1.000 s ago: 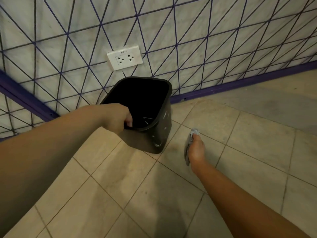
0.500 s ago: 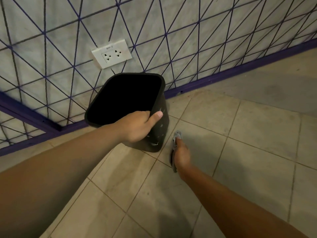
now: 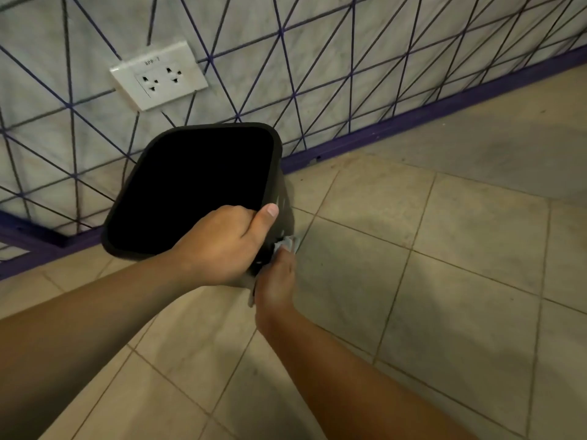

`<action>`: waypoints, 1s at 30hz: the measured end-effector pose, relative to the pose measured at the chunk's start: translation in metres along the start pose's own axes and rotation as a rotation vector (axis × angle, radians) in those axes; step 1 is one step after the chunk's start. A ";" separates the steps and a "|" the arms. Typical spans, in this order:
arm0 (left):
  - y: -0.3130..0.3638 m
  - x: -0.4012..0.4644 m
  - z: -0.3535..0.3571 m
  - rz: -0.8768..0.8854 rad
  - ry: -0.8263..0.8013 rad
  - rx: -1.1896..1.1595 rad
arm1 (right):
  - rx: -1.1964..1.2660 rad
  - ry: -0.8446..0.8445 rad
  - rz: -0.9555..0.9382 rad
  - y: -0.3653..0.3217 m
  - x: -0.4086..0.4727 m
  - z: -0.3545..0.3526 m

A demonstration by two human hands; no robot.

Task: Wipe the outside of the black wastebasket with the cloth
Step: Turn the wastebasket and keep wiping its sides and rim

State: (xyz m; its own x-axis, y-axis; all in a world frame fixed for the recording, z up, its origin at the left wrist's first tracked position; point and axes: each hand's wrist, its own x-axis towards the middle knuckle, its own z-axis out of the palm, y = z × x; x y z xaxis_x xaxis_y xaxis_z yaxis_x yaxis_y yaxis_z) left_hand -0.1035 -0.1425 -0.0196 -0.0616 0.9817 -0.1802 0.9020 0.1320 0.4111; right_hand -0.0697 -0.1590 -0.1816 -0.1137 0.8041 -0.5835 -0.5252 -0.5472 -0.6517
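Observation:
The black wastebasket [image 3: 279,154] stands tilted on the tiled floor near the wall, its dark opening facing me. My left hand [image 3: 222,246] grips its near rim, thumb laid along the right corner. Just below, my right hand [image 3: 276,281] holds a small grey cloth [image 3: 287,243] pressed against the basket's right outer side, low down. Most of the cloth is hidden under my fingers, and the basket's near wall is hidden behind my left hand.
A white double wall socket [image 3: 158,76] sits above the basket on a marble wall crossed by purple lines. A purple skirting [image 3: 413,122] runs along the wall's foot. Beige floor tiles [image 3: 444,249] spread to the right and towards me.
My right hand has brought the cloth from the floor side up against the basket's right wall. My left hand shifted its grip on the rim, from the near-left part to the near-right corner.

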 end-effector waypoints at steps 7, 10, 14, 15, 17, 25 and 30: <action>-0.010 0.009 0.001 -0.003 -0.020 -0.029 | 0.038 0.067 0.016 -0.017 0.008 0.005; -0.004 0.006 -0.001 0.006 0.000 -0.016 | -0.050 0.018 -0.016 -0.025 -0.020 0.010; -0.009 0.009 0.001 -0.001 -0.015 -0.043 | -0.042 0.078 -0.056 -0.003 0.010 0.004; -0.010 0.009 0.002 -0.002 -0.023 -0.053 | -0.025 0.102 -0.034 0.003 0.023 0.003; -0.012 0.009 0.002 -0.004 -0.029 -0.052 | -0.059 0.109 0.050 -0.012 0.014 0.009; -0.010 0.014 0.002 -0.022 -0.002 -0.065 | -0.060 0.057 0.061 -0.023 0.014 0.006; -0.010 0.015 0.000 -0.005 -0.015 -0.072 | -0.116 0.033 -0.022 -0.018 -0.003 0.014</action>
State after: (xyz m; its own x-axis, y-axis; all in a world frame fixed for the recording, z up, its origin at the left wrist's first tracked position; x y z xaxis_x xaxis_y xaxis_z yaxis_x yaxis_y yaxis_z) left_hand -0.1133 -0.1286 -0.0261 -0.0594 0.9790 -0.1953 0.8688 0.1470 0.4729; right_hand -0.0720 -0.1486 -0.1615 -0.0744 0.8093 -0.5827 -0.4260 -0.5541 -0.7152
